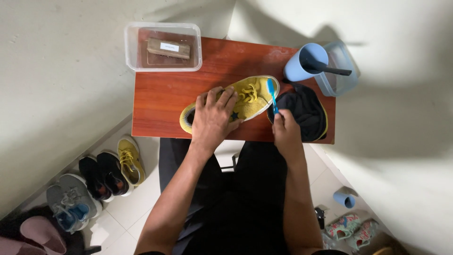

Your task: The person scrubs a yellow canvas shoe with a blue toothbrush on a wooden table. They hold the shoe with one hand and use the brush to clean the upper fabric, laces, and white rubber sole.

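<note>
- The person sits facing a small red-brown tabletop (160,104); all positions below refer to the yellow shoe (250,97) lying on its side near the tabletop's front edge.
- Left hand (213,118): its grip lies flat over the heel half of the yellow shoe, fingers spread and pressing it down.
- Right hand (284,132): just right of the shoe, its grip is closed around the handle of a blue toothbrush (272,96), whose head rests against the shoe's toe end.
- A dark cloth (306,111) lies just right of the shoe, under the right hand.
- Beyond the shoe, to the right: a blue cup (302,63) holding a dark stick, beside a clear tub (343,71).
- Beyond the shoe, to the left: a clear container (163,46) holding a wooden brush (168,48).
</note>
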